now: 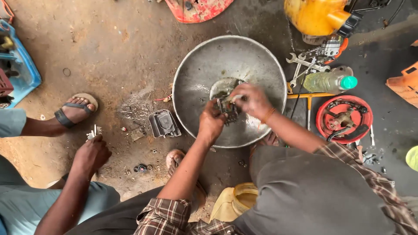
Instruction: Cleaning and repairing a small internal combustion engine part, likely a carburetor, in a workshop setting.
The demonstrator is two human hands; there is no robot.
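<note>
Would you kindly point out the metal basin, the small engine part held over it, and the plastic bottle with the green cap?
Metal basin (257, 61): head view, bare inner wall.
Small engine part (228, 109): head view, its dark body between both hands.
Plastic bottle (324, 82): head view, clear body's middle.

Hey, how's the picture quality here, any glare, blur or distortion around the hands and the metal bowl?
Head view: soft even daylight, faint shadows; the bowl shows dull sheen, no harsh glare; the left hand and right hand on the small part are slightly soft; wide-lens bending at the edges.
</note>
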